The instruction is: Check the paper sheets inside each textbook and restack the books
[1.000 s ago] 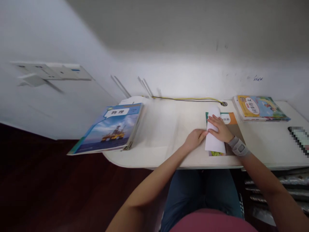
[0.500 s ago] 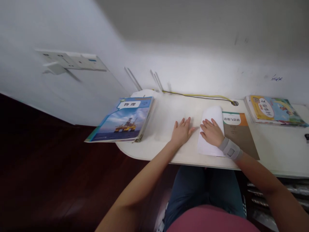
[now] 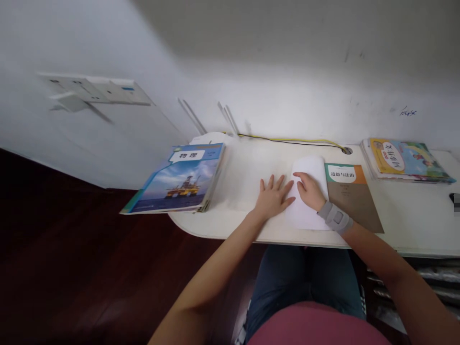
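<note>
Our left hand (image 3: 271, 197) lay spread, empty, at the left edge of the white sheet (image 3: 305, 216); our right hand (image 3: 309, 191) lay half-curled over it, grip unclear, beside the brown book (image 3: 355, 203). Desk (image 3: 237, 196) room stretched leftward.

Smooth, matt paper sheet (image 3: 306, 212)

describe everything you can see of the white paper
The white paper looks plain and smooth, with a rounded far edge and no visible print. It lies roughly flat on the pale table, its right side meeting the brown-covered book; whether they are joined cannot be told. The right hand is over it, and the left hand's thumb overlaps its left edge.
</note>
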Available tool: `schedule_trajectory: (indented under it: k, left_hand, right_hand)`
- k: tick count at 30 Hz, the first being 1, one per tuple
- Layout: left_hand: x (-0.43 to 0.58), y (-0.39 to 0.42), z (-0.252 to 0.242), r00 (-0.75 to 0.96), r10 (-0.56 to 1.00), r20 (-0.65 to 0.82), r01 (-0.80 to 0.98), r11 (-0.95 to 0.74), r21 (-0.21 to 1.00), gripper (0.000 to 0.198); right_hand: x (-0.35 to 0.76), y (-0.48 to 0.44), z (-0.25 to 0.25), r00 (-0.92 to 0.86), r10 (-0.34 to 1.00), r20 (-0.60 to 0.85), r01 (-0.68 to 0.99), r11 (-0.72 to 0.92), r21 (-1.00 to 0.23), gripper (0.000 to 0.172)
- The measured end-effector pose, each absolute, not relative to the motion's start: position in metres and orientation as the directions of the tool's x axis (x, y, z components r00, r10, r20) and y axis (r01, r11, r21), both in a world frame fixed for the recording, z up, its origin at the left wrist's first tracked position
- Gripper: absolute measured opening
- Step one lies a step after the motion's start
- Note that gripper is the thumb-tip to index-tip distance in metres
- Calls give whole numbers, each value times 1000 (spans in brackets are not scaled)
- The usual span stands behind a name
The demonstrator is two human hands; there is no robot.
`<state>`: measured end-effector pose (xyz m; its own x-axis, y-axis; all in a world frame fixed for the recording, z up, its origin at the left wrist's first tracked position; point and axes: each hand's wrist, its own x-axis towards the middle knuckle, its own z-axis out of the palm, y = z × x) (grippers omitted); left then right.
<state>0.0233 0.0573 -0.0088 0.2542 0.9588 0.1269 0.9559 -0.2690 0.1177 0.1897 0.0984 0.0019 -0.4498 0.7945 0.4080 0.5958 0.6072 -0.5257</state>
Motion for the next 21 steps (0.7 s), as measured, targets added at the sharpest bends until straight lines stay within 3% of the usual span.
schedule_trajectory:
  k: [2, 6, 8, 11, 21]
  left_hand:
    - [24, 57, -9, 295, 950, 103, 948, -305, 90, 58]
    - [23, 57, -9, 290, 953, 91, 950, -298, 90, 56]
    - [23, 57, -9, 288, 954, 83, 950, -295, 98, 56]
    - [23, 58, -8, 281, 957, 78, 951, -289, 111, 59]
    - [24, 61, -17, 164, 978, 129, 973, -182, 139, 76]
  right_hand:
    - [196, 113, 11, -450, 803, 390, 634, 595, -494, 40]
    - [209, 154, 31, -410, 872, 268, 846, 473, -244, 45]
    - [211, 172, 36, -359, 918, 169, 904, 387, -179, 51]
    - [208, 187, 35, -315, 945, 93, 933, 326, -152, 55]
    - [200, 183, 23, -257, 959, 118, 961, 267, -79, 36]
